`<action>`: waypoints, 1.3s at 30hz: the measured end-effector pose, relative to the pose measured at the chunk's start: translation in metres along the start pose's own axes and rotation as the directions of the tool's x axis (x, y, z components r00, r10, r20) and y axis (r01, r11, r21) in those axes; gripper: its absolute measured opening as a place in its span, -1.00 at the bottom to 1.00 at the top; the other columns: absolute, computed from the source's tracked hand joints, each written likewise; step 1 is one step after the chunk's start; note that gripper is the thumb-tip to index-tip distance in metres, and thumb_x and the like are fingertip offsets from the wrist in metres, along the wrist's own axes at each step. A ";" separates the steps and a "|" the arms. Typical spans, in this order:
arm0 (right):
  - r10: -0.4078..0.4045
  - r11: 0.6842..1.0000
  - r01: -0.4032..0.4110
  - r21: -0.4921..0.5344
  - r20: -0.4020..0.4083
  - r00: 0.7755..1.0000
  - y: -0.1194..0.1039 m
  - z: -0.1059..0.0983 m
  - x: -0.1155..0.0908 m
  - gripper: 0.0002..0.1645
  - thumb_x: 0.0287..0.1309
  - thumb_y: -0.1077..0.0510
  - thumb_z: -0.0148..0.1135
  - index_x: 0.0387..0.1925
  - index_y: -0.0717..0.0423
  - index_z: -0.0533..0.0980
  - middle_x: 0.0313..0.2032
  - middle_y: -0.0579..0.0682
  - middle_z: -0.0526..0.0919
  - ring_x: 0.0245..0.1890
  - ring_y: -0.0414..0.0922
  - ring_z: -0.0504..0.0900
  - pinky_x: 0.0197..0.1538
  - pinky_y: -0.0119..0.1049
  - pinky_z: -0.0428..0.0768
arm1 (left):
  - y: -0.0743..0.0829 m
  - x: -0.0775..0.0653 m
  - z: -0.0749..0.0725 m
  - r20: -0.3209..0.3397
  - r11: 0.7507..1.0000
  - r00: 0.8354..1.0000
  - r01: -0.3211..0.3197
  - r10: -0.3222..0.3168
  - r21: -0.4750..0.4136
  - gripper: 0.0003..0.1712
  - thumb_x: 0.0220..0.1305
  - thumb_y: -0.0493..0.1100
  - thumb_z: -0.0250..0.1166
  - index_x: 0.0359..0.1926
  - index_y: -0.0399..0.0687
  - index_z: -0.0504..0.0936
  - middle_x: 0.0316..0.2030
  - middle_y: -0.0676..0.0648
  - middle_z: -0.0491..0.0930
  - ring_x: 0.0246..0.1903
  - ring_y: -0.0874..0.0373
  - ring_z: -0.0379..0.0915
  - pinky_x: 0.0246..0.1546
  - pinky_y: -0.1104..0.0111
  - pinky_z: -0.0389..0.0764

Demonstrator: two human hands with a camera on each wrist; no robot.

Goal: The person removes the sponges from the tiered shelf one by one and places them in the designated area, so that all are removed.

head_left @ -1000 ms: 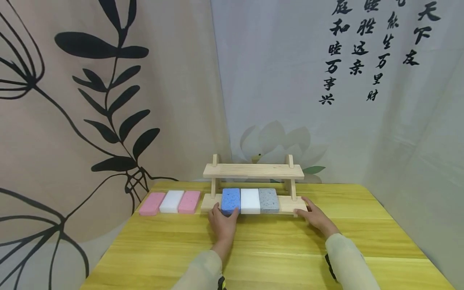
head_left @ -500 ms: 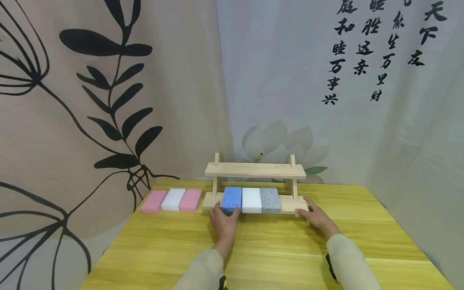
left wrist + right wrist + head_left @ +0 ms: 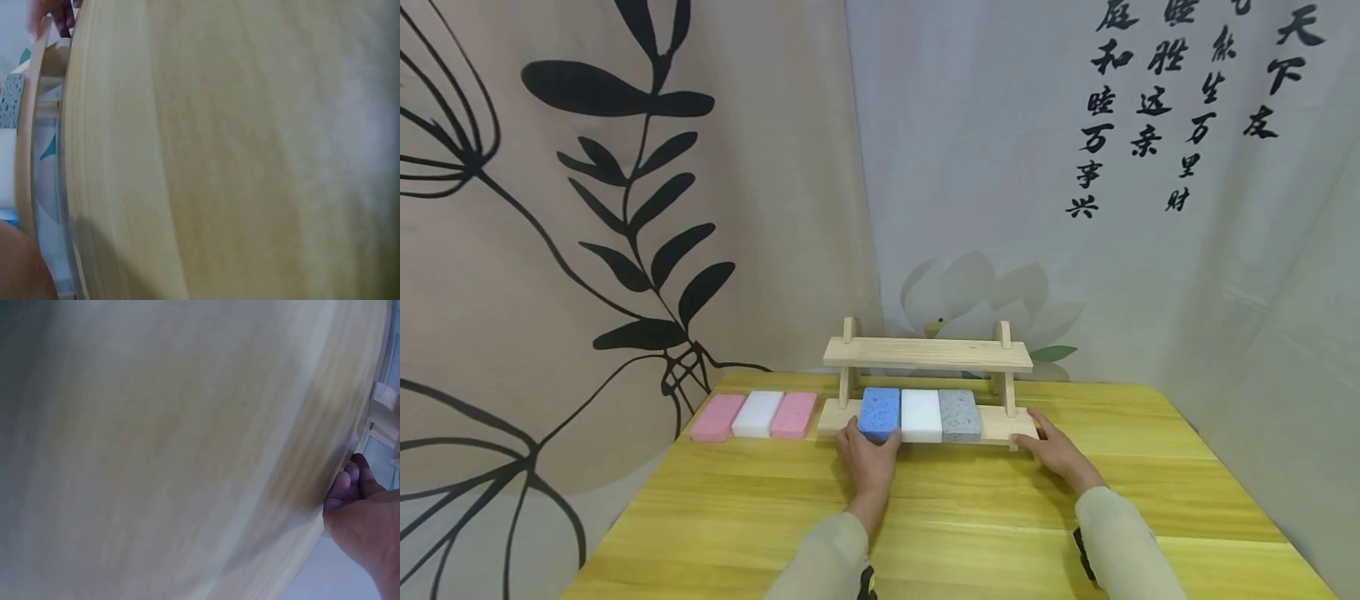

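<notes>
A blue speckled sponge (image 3: 880, 413) lies on the lower board of a two-tier wooden rack (image 3: 997, 423). My left hand (image 3: 868, 460) pinches its near end, fingers at the left side and thumb at the right corner. Close beside it on the same board are a white sponge (image 3: 921, 417) and a grey speckled sponge (image 3: 959, 417). At the board's right end, my right hand (image 3: 1062, 457) holds the wood, thumb in front and fingers along the side. In the right wrist view the right hand (image 3: 365, 509) shows with fingers curled low by the tabletop.
Left of the rack, two pink sponges (image 3: 717, 418) (image 3: 793, 416) flank another white sponge (image 3: 757, 414) on the yellow wooden table (image 3: 985, 517). The rack's upper board (image 3: 927, 354) bears nothing. Printed curtains (image 3: 790, 208) hang right behind the table.
The left hand has shifted slightly right at the blue sponge's near end. The head view has moved a little. The right hand stays at the rack's end.
</notes>
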State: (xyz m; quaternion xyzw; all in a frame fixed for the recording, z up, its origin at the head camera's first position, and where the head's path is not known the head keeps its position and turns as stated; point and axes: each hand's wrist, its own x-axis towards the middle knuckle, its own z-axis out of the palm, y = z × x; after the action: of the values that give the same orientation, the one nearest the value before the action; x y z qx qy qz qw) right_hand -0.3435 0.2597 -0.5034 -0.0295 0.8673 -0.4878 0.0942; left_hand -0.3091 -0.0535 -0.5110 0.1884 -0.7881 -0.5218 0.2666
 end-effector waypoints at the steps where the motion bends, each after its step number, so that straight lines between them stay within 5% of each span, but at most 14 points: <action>1: 0.003 1.000 -0.003 0.002 -0.003 1.000 0.000 0.000 0.000 0.09 0.33 -0.23 0.16 0.57 0.08 -0.20 0.43 0.51 -0.05 0.42 0.39 0.04 0.36 0.26 0.15 | 0.000 0.000 0.000 -0.002 1.000 1.000 -0.006 0.006 -0.001 0.00 -0.08 -0.03 0.59 0.32 -0.36 0.33 0.15 -0.33 0.32 0.13 -0.18 0.28 0.19 0.01 0.34; 15: -0.007 1.000 0.007 -0.019 -0.003 1.000 0.003 0.001 0.003 0.10 0.33 -0.26 0.15 0.57 0.08 -0.21 0.44 0.52 -0.07 0.43 0.40 -0.01 0.36 0.27 0.15 | -0.006 0.003 -0.002 -0.012 0.999 1.000 -0.023 0.023 -0.036 -0.09 -0.14 -0.05 0.61 0.20 -0.36 0.44 0.05 -0.27 0.37 0.03 -0.13 0.32 0.10 0.05 0.41; 25: 0.002 1.000 -0.002 -0.030 -0.001 1.000 0.001 0.000 0.000 0.10 0.34 -0.26 0.14 0.57 0.08 -0.23 0.44 0.51 -0.07 0.43 0.39 -0.01 0.37 0.27 0.12 | -0.011 0.007 -0.019 -0.020 0.994 0.996 -0.086 0.084 -0.074 -0.16 -0.14 -0.14 0.59 0.15 -0.40 0.44 0.02 -0.30 0.38 0.03 -0.16 0.31 0.12 0.03 0.39; 39: -0.002 1.000 0.002 -0.027 0.002 1.000 0.002 0.000 0.002 0.11 0.32 -0.25 0.16 0.57 0.09 -0.21 0.44 0.51 -0.08 0.44 0.39 -0.04 0.39 0.25 0.10 | -0.027 0.014 -0.073 0.031 0.987 0.988 -0.147 0.149 -0.059 -0.21 -0.05 -0.15 0.55 0.15 -0.43 0.43 0.04 -0.33 0.37 0.06 -0.20 0.32 0.16 -0.01 0.36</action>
State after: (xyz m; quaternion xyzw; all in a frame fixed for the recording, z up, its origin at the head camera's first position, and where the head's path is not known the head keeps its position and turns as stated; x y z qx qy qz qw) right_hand -0.3454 0.2608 -0.5052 -0.0322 0.8737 -0.4762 0.0939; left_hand -0.2744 -0.1245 -0.5096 0.1127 -0.7895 -0.5258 0.2958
